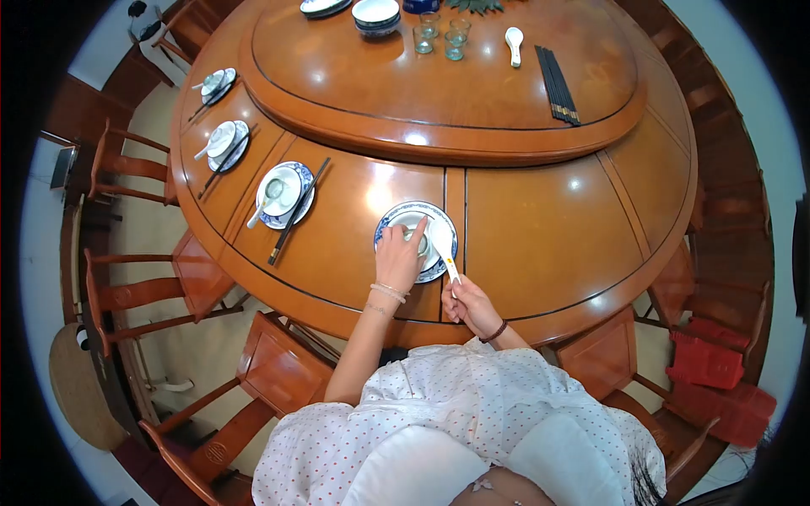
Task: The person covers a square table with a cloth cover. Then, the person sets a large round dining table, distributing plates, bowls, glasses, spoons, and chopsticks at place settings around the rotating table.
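A round wooden table [540, 228] carried a raised turntable [354, 93], on which stood a stack of bowls [376, 17] and small glasses [456, 44], with a loose spoon [514, 47] and a bundle of dark chopsticks [556, 86] to their right. Three place settings [285, 187] ran along the left edge, and wooden chairs [285, 363] stood around the table. Near the front edge lay a blue-rimmed plate [415, 205] bearing a white bowl [407, 220] with a small glass [421, 244] in it. The left hand [400, 255], fingers partly spread and bent, hid part of both; whether it gripped the glass, one could not tell. The right hand [472, 305] pinched a white spoon [440, 237] by its handle, the spoon's head over the plate's right side.
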The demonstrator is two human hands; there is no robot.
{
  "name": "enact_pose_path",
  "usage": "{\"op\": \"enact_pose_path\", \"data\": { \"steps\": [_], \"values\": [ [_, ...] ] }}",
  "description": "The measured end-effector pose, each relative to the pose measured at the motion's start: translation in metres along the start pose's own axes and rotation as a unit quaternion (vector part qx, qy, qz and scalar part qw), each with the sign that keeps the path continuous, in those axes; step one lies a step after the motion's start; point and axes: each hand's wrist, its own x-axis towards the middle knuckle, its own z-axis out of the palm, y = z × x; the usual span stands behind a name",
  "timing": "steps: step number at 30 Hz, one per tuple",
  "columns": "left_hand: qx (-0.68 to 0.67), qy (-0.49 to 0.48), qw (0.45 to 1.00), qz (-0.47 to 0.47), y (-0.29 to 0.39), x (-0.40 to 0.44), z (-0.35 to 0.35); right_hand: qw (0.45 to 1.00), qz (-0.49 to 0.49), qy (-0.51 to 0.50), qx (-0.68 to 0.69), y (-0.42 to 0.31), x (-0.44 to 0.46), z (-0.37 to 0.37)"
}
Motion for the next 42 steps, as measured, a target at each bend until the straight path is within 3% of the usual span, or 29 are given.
{"op": "enact_pose_path", "data": {
  "steps": [2,5,7,8,10,13,18,20,21,24,26,28,30,32,33,35,38,42],
  "values": [
    [0.000,-0.006,1.000,0.009,-0.002,0.000,0.001,1.000,0.005,-0.015,0.016,0.003,0.003,0.004],
    [-0.074,0.053,0.996,0.016,-0.010,-0.009,0.001,0.999,0.019,-0.034,0.029,0.003,0.007,0.015],
    [-0.134,0.160,0.978,0.015,-0.014,-0.026,-0.004,0.999,0.027,-0.038,0.025,0.001,0.014,0.021],
    [-0.131,0.157,0.979,0.017,-0.015,-0.036,-0.006,0.998,0.031,-0.051,0.010,0.001,0.018,0.023],
    [-0.264,0.137,0.941,-0.161,-0.016,-0.057,-0.009,0.997,0.038,-0.061,0.002,0.006,0.024,0.029],
    [-0.357,0.048,0.909,-0.208,-0.007,-0.065,-0.018,0.990,0.050,-0.116,-0.053,0.019,0.039,0.035],
    [-0.347,0.096,0.911,-0.201,-0.012,-0.059,-0.010,0.979,0.027,-0.125,-0.159,0.027,0.054,0.041],
    [-0.324,0.099,0.921,-0.194,-0.013,-0.057,-0.009,0.915,-0.059,-0.099,-0.387,0.023,0.055,0.031],
    [-0.325,0.095,0.921,-0.194,-0.014,-0.055,-0.009,0.833,-0.109,-0.076,-0.538,0.008,0.050,0.030],
    [-0.262,0.075,0.941,-0.200,-0.017,-0.051,-0.009,0.877,-0.132,-0.011,-0.462,-0.024,0.041,0.010],
    [-0.159,0.072,0.970,-0.172,-0.021,-0.052,-0.005,0.900,-0.203,0.060,-0.382,-0.049,0.043,-0.016],
    [-0.113,0.052,0.979,-0.163,-0.022,-0.051,-0.005,0.824,-0.254,0.204,-0.463,-0.090,0.047,-0.031],
    [-0.069,0.033,0.985,-0.152,-0.022,-0.049,-0.004,0.578,-0.339,0.296,-0.680,-0.116,0.069,-0.070],
    [-0.011,-0.015,0.989,-0.144,-0.022,-0.045,-0.006,0.523,-0.306,0.317,-0.730,-0.140,0.082,-0.086],
    [-0.011,-0.016,0.990,-0.141,-0.023,-0.042,-0.005,0.522,-0.305,0.320,-0.729,-0.147,0.089,-0.092],
    [0.028,-0.050,0.989,-0.136,-0.024,-0.037,-0.007,0.345,-0.233,0.337,-0.844,-0.158,0.101,-0.102],
    [0.039,-0.103,0.981,-0.157,-0.022,-0.030,-0.015,0.325,-0.158,0.315,-0.878,-0.162,0.124,-0.115],
    [0.037,-0.167,0.974,-0.148,-0.017,-0.023,-0.046,0.346,-0.187,0.352,-0.850,-0.151,0.143,-0.118]
  ]
}}
